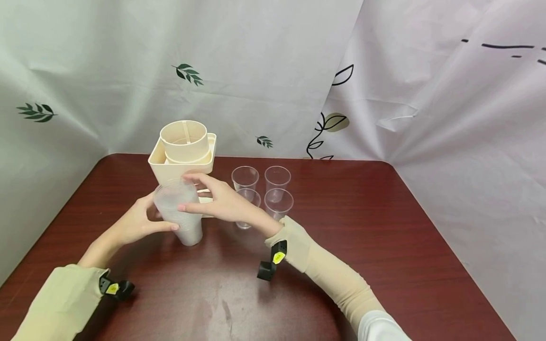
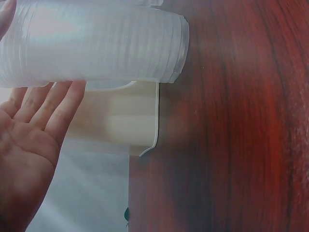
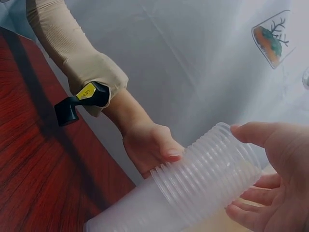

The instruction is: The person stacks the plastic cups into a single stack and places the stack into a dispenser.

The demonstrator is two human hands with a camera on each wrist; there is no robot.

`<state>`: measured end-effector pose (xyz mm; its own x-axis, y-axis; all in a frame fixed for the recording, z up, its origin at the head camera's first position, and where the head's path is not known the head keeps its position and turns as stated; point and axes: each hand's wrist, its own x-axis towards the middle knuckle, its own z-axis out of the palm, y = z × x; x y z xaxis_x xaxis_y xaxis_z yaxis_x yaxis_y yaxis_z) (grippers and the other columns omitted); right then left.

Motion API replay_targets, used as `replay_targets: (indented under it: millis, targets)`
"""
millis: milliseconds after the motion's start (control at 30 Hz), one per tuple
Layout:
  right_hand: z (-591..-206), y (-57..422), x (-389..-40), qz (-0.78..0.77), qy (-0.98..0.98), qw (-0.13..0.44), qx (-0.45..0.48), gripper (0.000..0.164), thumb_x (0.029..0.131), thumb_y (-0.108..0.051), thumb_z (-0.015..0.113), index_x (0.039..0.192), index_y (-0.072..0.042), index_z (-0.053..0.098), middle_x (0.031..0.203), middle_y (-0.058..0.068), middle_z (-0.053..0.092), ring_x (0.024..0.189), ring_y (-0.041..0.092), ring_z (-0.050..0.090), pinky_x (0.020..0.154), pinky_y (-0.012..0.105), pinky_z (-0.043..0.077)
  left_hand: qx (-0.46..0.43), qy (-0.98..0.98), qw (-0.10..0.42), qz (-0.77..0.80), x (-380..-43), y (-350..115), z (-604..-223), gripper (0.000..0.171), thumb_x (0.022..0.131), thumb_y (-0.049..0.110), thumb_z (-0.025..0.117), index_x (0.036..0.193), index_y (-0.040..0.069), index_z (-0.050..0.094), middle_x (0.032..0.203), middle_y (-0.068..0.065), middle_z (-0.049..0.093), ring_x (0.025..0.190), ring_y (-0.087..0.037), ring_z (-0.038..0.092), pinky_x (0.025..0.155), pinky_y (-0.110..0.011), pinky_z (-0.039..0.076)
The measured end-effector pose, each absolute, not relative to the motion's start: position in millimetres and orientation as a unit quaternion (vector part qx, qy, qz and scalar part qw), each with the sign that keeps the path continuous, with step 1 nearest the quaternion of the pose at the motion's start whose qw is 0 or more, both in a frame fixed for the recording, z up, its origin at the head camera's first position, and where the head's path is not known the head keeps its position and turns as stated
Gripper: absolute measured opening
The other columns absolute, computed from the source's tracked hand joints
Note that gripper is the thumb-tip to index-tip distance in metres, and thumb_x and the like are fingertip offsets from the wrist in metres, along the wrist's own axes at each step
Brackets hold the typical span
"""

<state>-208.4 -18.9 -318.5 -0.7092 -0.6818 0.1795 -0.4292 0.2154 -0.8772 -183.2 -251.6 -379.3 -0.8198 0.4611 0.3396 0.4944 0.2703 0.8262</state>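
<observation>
Both hands are in on this one! The stack of clear cups (image 1: 189,228) sits between them, just in front of the cream holder (image 1: 187,152), leaning over with its mouths up and to the left. Is its base touching the counter (image 1: 384,246)? I can't tell from here.

The left hand (image 1: 138,222) holds the stack from the left, thumb on the near side, fingers (image 2: 63,106) laid along the far side, a fairly wide grip round the body. Across comes the right hand (image 1: 222,201), its thumb and fingers spread about the rim end and bent round it, holding up there where the ridged rims bunch together.

Over to the right, four clear cups (image 1: 279,202) stand upright in two rows of two, the right forearm reaching past them and partly hiding the nearer pair. Behind the stack, the holder's round top shows a bar across its mouth.

So the step in hand looks like two-handed handling of the stack, left steadying, right working at the rims. The next move, I'd judge, calls for firm support from the left and a light touch at the rims; thin cups could flex or slide apart if squeezed unevenly.
</observation>
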Motion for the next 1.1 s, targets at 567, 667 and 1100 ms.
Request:
replay_targets:
  millis: [567, 667, 1100]
  targets:
    - [-318, 0, -208, -0.418, 0.816, 0.045, -0.397, 0.072, 0.081, -0.024, 0.077, 0.142, -0.010, 0.040, 0.142, 0.005, 0.049, 0.122, 0.013, 0.054, 0.100, 0.016, 0.043, -0.289, -0.798, 0.005, -0.528, -185, -252, -381, 0.081, 0.073, -0.010, 0.075, 0.142, 0.010, 0.036, 0.120, 0.019, 0.055, 0.100, 0.004, 0.060, 0.075, -0.018, 0.055]
    - [-316, 7, -207, -0.410, 0.821, 0.038, -0.396, 0.070, 0.081, -0.022, 0.077, 0.140, -0.007, 0.041, 0.141, 0.006, 0.049, 0.120, 0.017, 0.054, 0.098, 0.016, 0.045, -0.296, -0.790, 0.008, -0.536, -185, -252, -382, 0.082, 0.073, -0.013, 0.074, 0.141, 0.011, 0.037, 0.120, 0.018, 0.057, 0.101, 0.003, 0.060, 0.076, -0.017, 0.055]
    - [-310, 33, -201, -0.362, 0.853, -0.023, -0.375, 0.063, 0.081, -0.019, 0.078, 0.134, -0.006, 0.046, 0.131, 0.004, 0.055, 0.110, 0.014, 0.058, 0.092, 0.025, 0.050, -0.291, -0.794, 0.016, -0.533, -184, -252, -381, 0.078, 0.072, -0.013, 0.074, 0.137, 0.013, 0.041, 0.116, 0.018, 0.058, 0.099, 0.004, 0.059, 0.074, -0.017, 0.055]
